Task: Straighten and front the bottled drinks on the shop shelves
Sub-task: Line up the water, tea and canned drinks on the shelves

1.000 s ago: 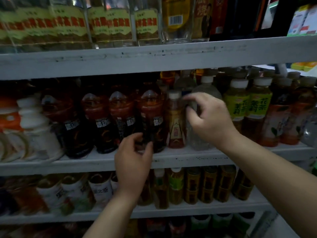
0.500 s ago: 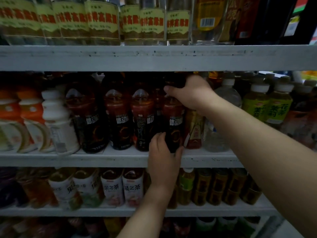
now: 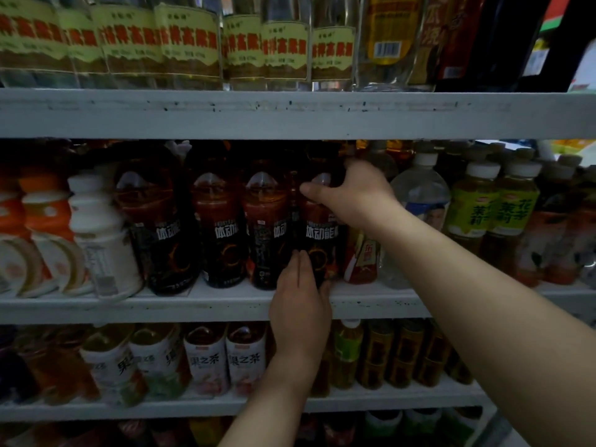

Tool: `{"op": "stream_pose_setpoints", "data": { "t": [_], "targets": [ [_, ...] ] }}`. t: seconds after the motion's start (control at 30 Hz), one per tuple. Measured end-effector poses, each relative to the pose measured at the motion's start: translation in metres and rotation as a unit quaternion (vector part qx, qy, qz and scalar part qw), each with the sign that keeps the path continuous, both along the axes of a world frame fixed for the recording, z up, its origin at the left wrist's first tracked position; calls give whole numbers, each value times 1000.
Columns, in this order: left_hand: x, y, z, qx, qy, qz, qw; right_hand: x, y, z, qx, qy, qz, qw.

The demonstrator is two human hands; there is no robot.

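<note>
Fronting the dark-labelled bottle [image 3: 321,240] at the edge of the middle shelf [image 3: 387,304], head view.
Your right hand [image 3: 351,195] has left the clear bottle [image 3: 419,195] and now grips this bottle's shoulder, while your left hand [image 3: 300,298] holds its base as before. Its label now faces out, level with its three neighbours [image 3: 222,233], so this row looks nearly done. The shelf edging is scuffed white, glass bottles [image 3: 190,43] stand above and tea bottles [image 3: 209,359] below. The light is dim.
</note>
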State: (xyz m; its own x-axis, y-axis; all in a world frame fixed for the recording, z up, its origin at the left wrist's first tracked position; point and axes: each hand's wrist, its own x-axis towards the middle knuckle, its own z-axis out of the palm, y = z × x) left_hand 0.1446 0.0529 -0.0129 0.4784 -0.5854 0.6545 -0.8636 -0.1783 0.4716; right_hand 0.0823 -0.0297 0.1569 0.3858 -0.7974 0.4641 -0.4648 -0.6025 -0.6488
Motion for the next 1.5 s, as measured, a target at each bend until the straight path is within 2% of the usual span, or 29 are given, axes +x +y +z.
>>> {"op": "stream_pose_setpoints", "data": {
  "t": [0.07,0.13,0.27,0.33,0.47,0.6,0.8,1.0,1.1,1.27,1.33,1.43,1.5],
  "targets": [
    [5,5,3,-23,-8,5,1000,1,1,-4,5,-18,8,1000],
    [17,12,7,-86,-23,43,995,2,4,-9,-13,-38,4,999],
    [44,16,29,-166,58,92,980,7,16,-24,-113,-64,-58,990],
    [50,12,40,-170,75,91,978,12,26,-31,-129,-118,-70,982],
    [58,5,42,-145,46,107,983,17,46,-50,-119,-249,-54,960],
    [63,6,40,-144,53,104,983,20,55,-72,-143,-281,-52,947],
    [60,4,43,-142,56,121,981,8,57,-104,-193,-291,-47,936],
    [55,-3,42,-127,7,170,977,-7,61,-136,-170,-289,-70,939],
    [52,-4,41,-129,26,187,973,-12,65,-151,-137,-286,-63,946],
    [45,-7,44,-133,110,170,970,-27,64,-169,-135,-239,-48,961],
    [48,-3,44,-137,138,133,972,-34,61,-172,-126,-224,-40,966],
    [59,8,42,-115,110,46,986,-39,55,-174,-72,-202,-12,977],
    [64,15,41,-81,58,72,992,-40,54,-177,-55,-193,1,980]
  ]
}}
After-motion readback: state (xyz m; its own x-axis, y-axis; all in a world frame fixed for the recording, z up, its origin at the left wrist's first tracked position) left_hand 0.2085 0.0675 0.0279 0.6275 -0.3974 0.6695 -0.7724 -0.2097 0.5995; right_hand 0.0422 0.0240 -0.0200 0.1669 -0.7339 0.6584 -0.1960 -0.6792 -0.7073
